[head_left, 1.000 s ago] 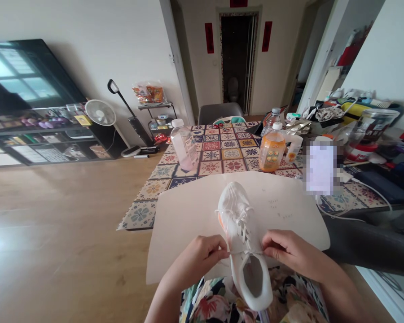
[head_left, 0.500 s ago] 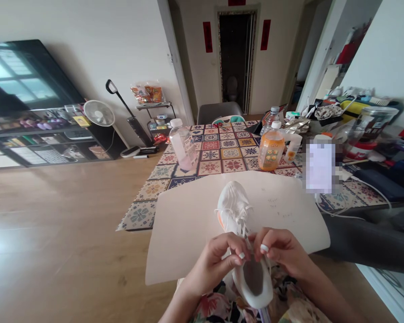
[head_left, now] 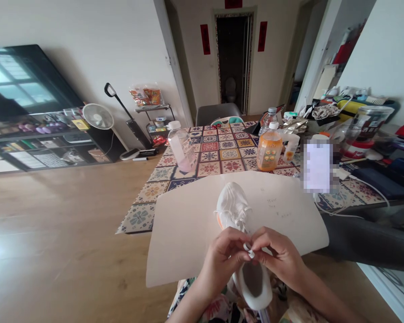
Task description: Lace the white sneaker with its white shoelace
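A white lace-up shoe (head_left: 234,202) points away from me, its toe over a large white sheet (head_left: 185,224) and its opening near my lap. My left hand (head_left: 227,253) is closed above the shoe's tongue, fingertips pinched together. Touching it at the fingertips, my right hand (head_left: 276,253) is also closed in a pinch. What sits between the fingertips is too small to make out; the laces run up to this spot. Loose lace loops lie over the front of the shoe.
On the patterned tablecloth (head_left: 208,157) stand a pink-tinted bottle (head_left: 182,150) and an orange-labelled bottle (head_left: 270,150). A blurred-out phone (head_left: 318,168) with a white cable (head_left: 370,186) is at the right. Behind it are a large jar (head_left: 372,123) and clutter.
Both hands have come together, so that their fingertips now meet above the shoe's tongue; before, there was a gap between them. The view has shifted slightly.
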`<state>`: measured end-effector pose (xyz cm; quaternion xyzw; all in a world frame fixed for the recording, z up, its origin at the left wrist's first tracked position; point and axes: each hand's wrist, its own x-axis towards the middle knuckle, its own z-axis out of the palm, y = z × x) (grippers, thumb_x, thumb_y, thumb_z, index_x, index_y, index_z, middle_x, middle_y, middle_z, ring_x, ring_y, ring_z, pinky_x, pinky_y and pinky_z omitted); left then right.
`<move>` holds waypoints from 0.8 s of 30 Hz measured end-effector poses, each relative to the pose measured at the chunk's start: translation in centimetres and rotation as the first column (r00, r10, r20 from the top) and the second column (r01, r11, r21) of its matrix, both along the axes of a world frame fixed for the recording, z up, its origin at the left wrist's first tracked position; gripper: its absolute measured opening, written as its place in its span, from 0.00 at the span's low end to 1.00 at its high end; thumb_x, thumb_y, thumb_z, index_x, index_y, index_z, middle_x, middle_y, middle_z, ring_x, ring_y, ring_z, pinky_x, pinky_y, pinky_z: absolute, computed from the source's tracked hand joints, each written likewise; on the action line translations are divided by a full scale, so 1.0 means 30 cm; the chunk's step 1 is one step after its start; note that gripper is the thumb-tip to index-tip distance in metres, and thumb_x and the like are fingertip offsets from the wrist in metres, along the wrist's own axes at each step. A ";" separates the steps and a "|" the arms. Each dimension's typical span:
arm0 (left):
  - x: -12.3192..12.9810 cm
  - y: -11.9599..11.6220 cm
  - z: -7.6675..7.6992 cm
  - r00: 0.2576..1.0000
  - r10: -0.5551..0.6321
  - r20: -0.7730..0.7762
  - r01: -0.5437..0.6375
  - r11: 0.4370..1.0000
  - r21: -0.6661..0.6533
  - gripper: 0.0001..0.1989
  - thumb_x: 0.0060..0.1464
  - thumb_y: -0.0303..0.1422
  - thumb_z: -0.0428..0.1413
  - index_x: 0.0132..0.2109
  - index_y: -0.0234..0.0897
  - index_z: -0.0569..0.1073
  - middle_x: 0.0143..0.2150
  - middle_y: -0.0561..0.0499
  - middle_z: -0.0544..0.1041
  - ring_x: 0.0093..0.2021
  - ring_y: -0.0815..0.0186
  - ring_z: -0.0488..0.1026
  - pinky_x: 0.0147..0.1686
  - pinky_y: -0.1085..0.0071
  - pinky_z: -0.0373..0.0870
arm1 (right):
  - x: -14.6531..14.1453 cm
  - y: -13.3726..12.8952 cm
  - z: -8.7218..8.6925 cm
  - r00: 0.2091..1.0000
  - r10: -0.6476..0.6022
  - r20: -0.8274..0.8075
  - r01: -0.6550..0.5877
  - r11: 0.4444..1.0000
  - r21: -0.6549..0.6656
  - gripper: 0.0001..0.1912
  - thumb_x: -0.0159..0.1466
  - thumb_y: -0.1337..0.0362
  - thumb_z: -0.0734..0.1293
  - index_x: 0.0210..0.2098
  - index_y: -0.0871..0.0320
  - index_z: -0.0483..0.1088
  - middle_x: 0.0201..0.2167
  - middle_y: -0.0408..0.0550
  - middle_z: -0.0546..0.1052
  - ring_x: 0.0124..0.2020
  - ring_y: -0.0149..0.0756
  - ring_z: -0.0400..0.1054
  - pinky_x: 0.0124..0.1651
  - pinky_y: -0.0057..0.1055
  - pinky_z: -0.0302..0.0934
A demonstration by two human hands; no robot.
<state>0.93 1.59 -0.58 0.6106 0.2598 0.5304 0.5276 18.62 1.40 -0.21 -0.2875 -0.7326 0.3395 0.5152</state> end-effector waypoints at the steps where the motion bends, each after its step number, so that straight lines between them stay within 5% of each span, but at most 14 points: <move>1: -0.002 -0.001 0.005 0.998 0.028 -0.049 -0.026 0.999 0.031 0.14 0.54 0.44 0.64 0.38 0.37 0.77 0.33 0.49 0.75 0.31 0.66 0.75 0.33 0.73 0.71 | 0.002 0.001 0.000 1.000 0.010 0.006 -0.010 1.000 0.002 0.12 0.69 0.55 0.67 0.33 0.54 0.72 0.28 0.43 0.76 0.30 0.31 0.71 0.36 0.26 0.66; 8: -0.010 -0.014 0.003 0.969 0.170 -0.178 -0.141 0.976 0.164 0.14 0.58 0.43 0.61 0.31 0.36 0.75 0.30 0.49 0.76 0.31 0.66 0.71 0.34 0.72 0.67 | 0.011 -0.010 0.002 1.000 0.009 0.027 -0.009 1.000 -0.027 0.11 0.68 0.54 0.68 0.35 0.55 0.72 0.31 0.45 0.75 0.33 0.34 0.70 0.38 0.28 0.67; 15: -0.006 -0.012 -0.007 0.968 0.137 -0.211 -0.117 0.988 0.103 0.14 0.59 0.40 0.60 0.31 0.36 0.73 0.31 0.48 0.75 0.31 0.66 0.70 0.35 0.71 0.67 | -0.010 -0.003 -0.035 0.977 -0.043 -0.208 -0.016 0.963 -0.271 0.13 0.68 0.54 0.67 0.32 0.56 0.68 0.28 0.41 0.71 0.22 0.29 0.69 0.25 0.24 0.66; 20: 0.003 0.001 -0.008 0.988 0.103 -0.117 -0.106 0.994 -0.025 0.16 0.56 0.41 0.62 0.29 0.35 0.70 0.28 0.50 0.73 0.29 0.67 0.68 0.31 0.72 0.64 | 0.003 0.006 -0.029 0.995 -0.083 -0.055 0.078 0.993 -0.084 0.07 0.65 0.59 0.71 0.41 0.53 0.73 0.35 0.46 0.75 0.36 0.34 0.72 0.38 0.27 0.71; 24: 0.012 0.000 0.006 0.988 0.108 -0.114 -0.117 0.990 -0.076 0.15 0.53 0.39 0.64 0.27 0.35 0.69 0.26 0.52 0.72 0.27 0.69 0.66 0.29 0.74 0.62 | 0.006 0.024 -0.023 0.993 -0.101 -0.054 0.098 0.994 -0.056 0.05 0.66 0.60 0.69 0.38 0.54 0.70 0.35 0.45 0.74 0.33 0.33 0.72 0.36 0.26 0.70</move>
